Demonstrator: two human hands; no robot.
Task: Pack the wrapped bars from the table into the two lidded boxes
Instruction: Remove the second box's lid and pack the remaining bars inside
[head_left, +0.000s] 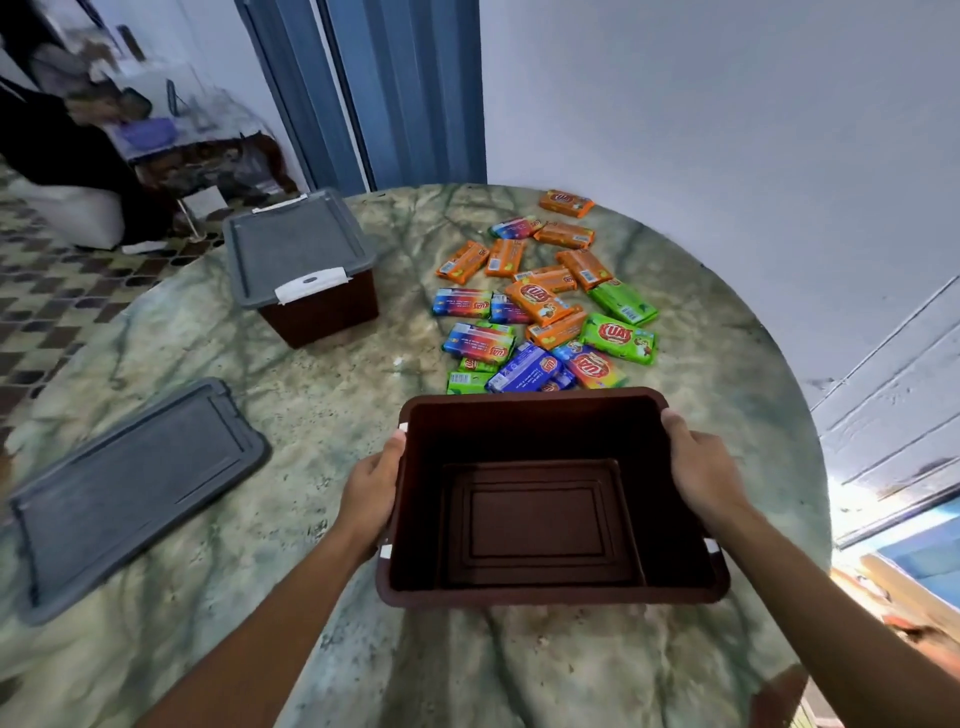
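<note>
white wall (727, 104), blue door frame (311, 104), patterned tile floor (52, 291).

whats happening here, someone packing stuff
A person holds an open brown box by its sides, left hand and right hand. It is empty. Its grey lid lies off to the left. Wrapped bars sit in a loose pile beyond it, and the second box has its lid on.

On the tabletop (311, 415), the open box (550, 499) sits nearest, the wrapped bars (545, 306) behind it, the lidded box (306, 270) far left, a loose lid (130, 493) left.
</note>
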